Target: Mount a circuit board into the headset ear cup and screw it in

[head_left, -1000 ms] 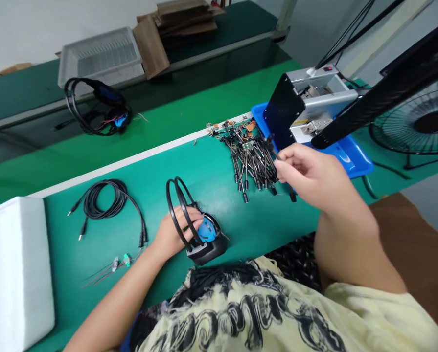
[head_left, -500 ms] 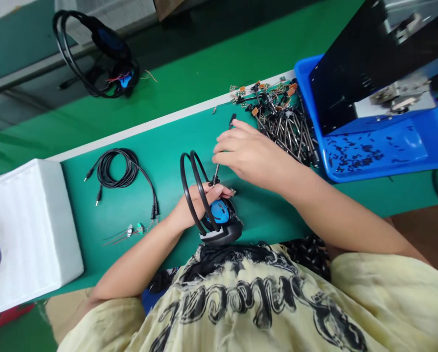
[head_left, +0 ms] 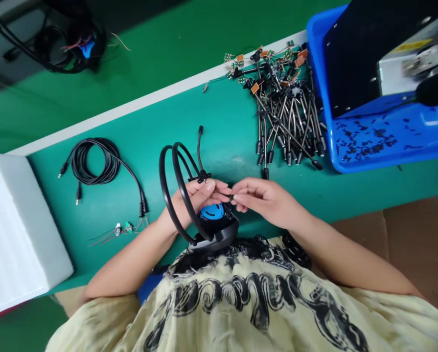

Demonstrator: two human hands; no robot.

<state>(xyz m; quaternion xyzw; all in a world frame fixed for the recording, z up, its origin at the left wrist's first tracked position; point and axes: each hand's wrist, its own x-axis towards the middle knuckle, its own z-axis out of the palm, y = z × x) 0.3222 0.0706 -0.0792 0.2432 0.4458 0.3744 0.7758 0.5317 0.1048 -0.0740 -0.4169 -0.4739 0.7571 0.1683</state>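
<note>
A headset [head_left: 219,236] with two thin black headband loops and a blue speaker inside one open ear cup rests close to my body. Through its loops reaches my left hand [head_left: 200,194], closed on the base of a microphone boom [head_left: 199,146]. The boom's slim metal neck points away from me, its black tip leaning slightly left. At the left fingertips my right hand [head_left: 266,199] pinches a small dark piece, apparently the boom's wired end. The fingers partly cover that piece, so its exact form cannot be made out.
A heap of microphone booms [head_left: 285,112] with small boards lies at the back right, beside a blue tray [head_left: 327,98] holding black scraps and a black machine [head_left: 373,54]. On the left are a coiled cable [head_left: 94,161] and a white foam box [head_left: 24,225]. Another headset [head_left: 90,49] sits beyond.
My right hand has let go of the boom's neck and come down to my left fingertips. The boom now leans left instead of right. The whole view has shifted somewhat.
</note>
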